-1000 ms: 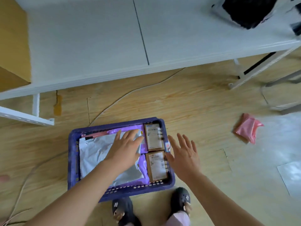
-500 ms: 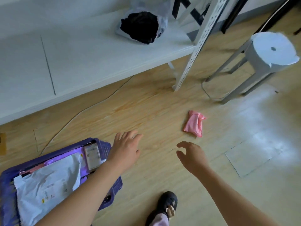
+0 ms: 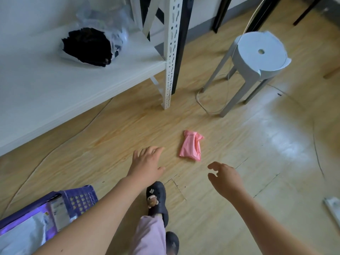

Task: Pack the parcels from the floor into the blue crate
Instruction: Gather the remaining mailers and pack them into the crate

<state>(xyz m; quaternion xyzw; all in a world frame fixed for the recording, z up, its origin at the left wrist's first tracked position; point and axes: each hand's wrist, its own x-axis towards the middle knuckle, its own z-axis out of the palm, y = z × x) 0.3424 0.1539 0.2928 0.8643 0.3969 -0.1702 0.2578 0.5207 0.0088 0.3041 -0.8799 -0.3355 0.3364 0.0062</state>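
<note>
Fingers of our nearer right hand [image 3: 225, 176] curl loosely, empty; pink parcel [image 3: 191, 145] lies at eleven o'clock, lengthwise twelve-to-six.

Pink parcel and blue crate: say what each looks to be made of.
Pink parcel: looks like thin plastic film, slightly glossy; it is creased and folded at the top. Blue crate: apparently rigid moulded plastic, matte; its wall is a grid of square holes.
</note>
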